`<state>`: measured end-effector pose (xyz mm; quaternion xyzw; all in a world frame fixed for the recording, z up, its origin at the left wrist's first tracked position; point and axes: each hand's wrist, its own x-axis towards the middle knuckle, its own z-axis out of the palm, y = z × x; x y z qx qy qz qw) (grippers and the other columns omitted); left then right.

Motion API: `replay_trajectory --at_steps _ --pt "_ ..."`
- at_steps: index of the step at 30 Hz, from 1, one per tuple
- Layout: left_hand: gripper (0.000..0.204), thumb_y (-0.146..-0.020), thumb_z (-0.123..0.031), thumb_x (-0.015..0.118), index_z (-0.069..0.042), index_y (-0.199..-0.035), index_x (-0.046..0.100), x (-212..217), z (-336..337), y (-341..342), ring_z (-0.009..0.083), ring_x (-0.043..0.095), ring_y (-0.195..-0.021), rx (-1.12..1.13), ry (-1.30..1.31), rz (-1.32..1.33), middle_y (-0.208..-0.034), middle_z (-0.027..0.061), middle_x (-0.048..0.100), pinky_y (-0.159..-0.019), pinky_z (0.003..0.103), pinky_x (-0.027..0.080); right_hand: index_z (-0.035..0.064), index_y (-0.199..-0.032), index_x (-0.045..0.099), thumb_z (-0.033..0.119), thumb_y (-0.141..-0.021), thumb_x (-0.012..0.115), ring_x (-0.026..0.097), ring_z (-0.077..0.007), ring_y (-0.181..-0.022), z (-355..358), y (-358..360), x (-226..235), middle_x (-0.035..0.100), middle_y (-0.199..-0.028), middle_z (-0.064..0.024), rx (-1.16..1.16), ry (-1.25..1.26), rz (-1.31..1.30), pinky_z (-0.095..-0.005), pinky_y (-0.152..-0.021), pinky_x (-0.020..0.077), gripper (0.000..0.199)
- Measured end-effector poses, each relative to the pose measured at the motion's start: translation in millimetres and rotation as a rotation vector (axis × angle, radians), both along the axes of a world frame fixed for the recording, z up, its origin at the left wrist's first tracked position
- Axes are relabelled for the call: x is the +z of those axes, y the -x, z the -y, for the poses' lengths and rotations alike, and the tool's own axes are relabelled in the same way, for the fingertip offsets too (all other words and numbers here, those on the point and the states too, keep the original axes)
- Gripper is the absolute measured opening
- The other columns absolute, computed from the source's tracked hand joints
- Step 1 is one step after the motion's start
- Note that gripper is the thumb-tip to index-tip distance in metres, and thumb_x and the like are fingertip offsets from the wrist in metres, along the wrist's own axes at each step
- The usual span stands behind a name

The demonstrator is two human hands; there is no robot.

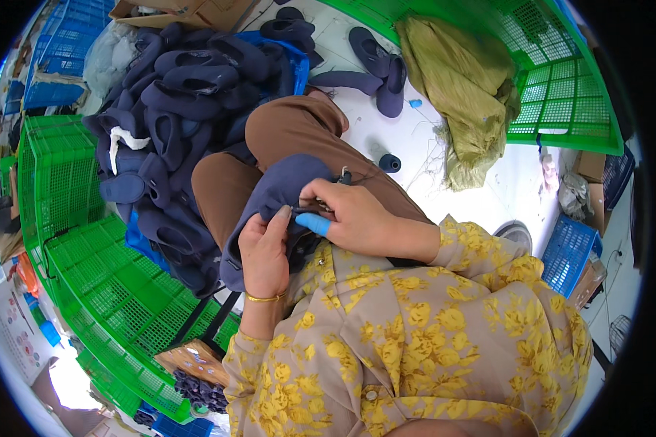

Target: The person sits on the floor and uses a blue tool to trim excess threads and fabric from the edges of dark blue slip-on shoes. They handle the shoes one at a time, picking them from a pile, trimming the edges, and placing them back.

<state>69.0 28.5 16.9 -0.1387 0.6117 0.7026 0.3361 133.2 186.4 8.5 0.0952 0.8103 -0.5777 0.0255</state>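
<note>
Right up close, your floral shirt point(408, 313) fills the foreground, yellow blooms on beige, and a gold bracelet point(264, 297) circles your left wrist. Now to the hands! Your left hand point(266, 247) has its thumb and fingertips clamped on the edge of a navy slipper point(288, 178), which lies slantwise across your lap. In from the other side comes your right hand point(361, 215), fingers curled at that same edge, a blue wrap point(313, 223) on the thumb; whether those tips are clamped on anything, I cannot tell.

Beneath it all, your brown trousers point(291, 127), knees bent. Just past them, a dark thread spool point(390, 163) sits on the white floor, and to your left there's a big heap of navy slippers point(197, 80) with a white strip point(124, 146) lying on it. Green crates point(102, 277) flank that heap. Farther out, loose slippers point(391, 84) rest on the floor, then a crumpled olive sack point(463, 87), a green basket point(561, 95) beside it, and a cardboard box point(197, 11) beyond the heap.
</note>
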Motion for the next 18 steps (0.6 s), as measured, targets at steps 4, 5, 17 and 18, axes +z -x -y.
replay_trajectory --at_steps 4,5,17,18 --pt "0.012 -0.092 -0.006 0.059 0.0 -0.102 0.062 0 6 1 0.0069 0.056 -0.078 -0.077 -0.145 0.012 -0.092 0.0016 0.064 -0.071 0.021 0.044 0.0018 -0.095 0.057 0.008 -0.086 0.059 0.064 -0.0345 -0.078 -5 -6 -3 0.065 -0.085 -0.0175 -0.072 0.146 0.024 -0.0403 -0.067 0.0493 0.012" --pt "0.015 -0.092 -0.005 0.058 0.001 -0.106 0.062 0 6 1 0.0087 0.057 -0.085 -0.094 -0.178 0.009 -0.098 0.0037 0.064 -0.078 0.023 0.044 0.0021 -0.096 0.058 0.008 -0.086 0.059 0.064 -0.0347 -0.077 -6 -7 -1 0.065 -0.084 -0.0179 -0.046 0.165 0.035 -0.0401 -0.067 0.0495 0.012" --pt "0.025 -0.095 -0.006 0.053 0.003 -0.118 0.058 -7 15 4 0.0199 0.058 -0.11 -0.163 -0.299 -0.006 -0.119 0.0113 0.063 -0.101 0.035 0.041 0.0037 -0.106 0.065 0.006 -0.084 0.063 0.067 -0.0296 -0.08 -4 -12 -6 0.068 -0.091 -0.016 0.048 0.073 -0.037 -0.0344 -0.07 0.0522 0.022" --pt "0.025 -0.095 -0.006 0.053 0.003 -0.118 0.058 -7 16 4 0.0197 0.058 -0.11 -0.16 -0.3 -0.005 -0.119 0.0113 0.063 -0.101 0.035 0.041 0.0034 -0.107 0.065 0.006 -0.084 0.063 0.067 -0.0301 -0.081 -5 -12 -5 0.068 -0.091 -0.0164 0.052 0.071 -0.039 -0.0346 -0.07 0.0524 0.023"
